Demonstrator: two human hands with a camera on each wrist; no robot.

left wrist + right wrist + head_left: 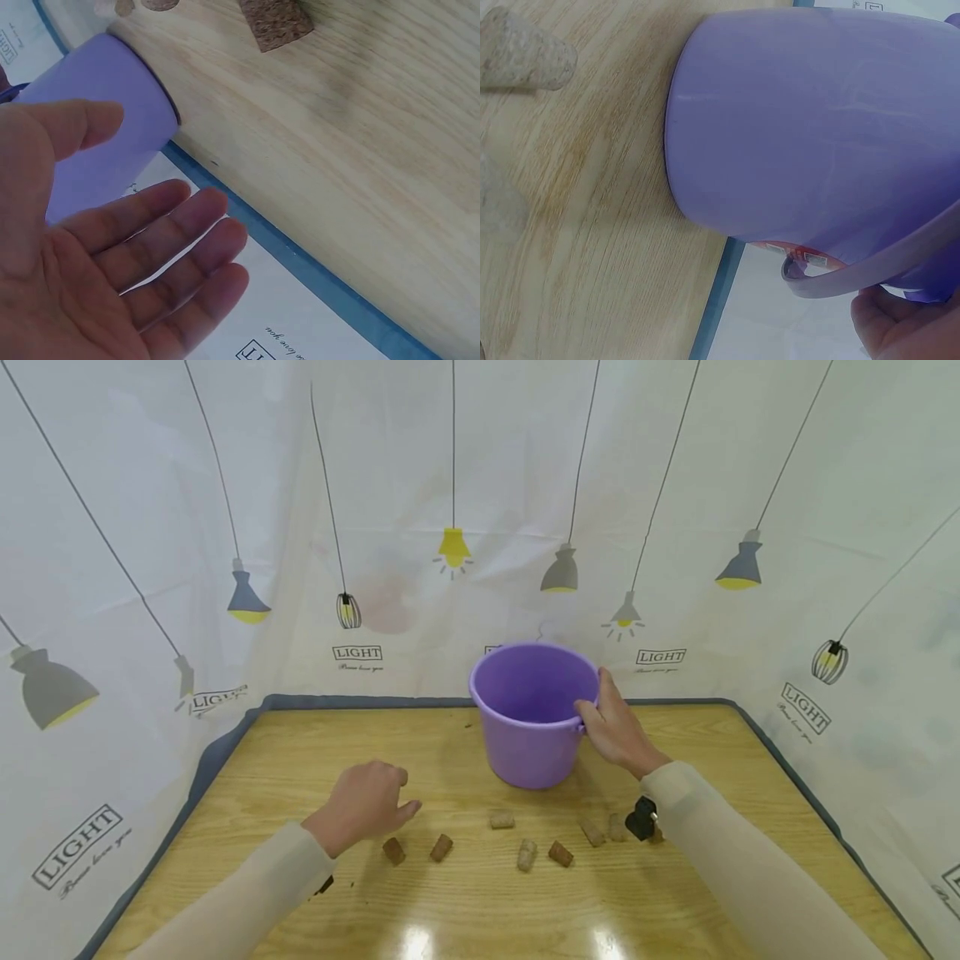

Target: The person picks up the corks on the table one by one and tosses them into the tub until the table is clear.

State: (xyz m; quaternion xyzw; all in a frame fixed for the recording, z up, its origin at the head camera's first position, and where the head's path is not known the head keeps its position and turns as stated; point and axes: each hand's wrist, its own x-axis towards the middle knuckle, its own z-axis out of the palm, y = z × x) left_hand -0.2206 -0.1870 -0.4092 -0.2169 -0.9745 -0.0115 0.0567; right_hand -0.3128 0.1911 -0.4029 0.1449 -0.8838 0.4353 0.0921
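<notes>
A purple bucket (532, 752) stands upright toward the back of the wooden table. My right hand (617, 727) grips its rim on the right side, thumb over the edge. In the right wrist view the bucket's handle (885, 262) hangs down along its side, close to the fingers. To the left, my left hand (366, 806) hovers over the table holding nothing; the left wrist view shows its fingers (187, 240) loosely extended. Closest to it lie two brown corks, one dark cork (393, 851) and another cork (441, 847) beside it.
In front of the bucket lie a pale cork (502, 819), a speckled cork (527, 855) and a brown cork (560, 853). More pale corks (591, 832) lie near the right sleeve (720, 827). A white curtain printed with lamps (420, 468) surrounds the table (300, 760).
</notes>
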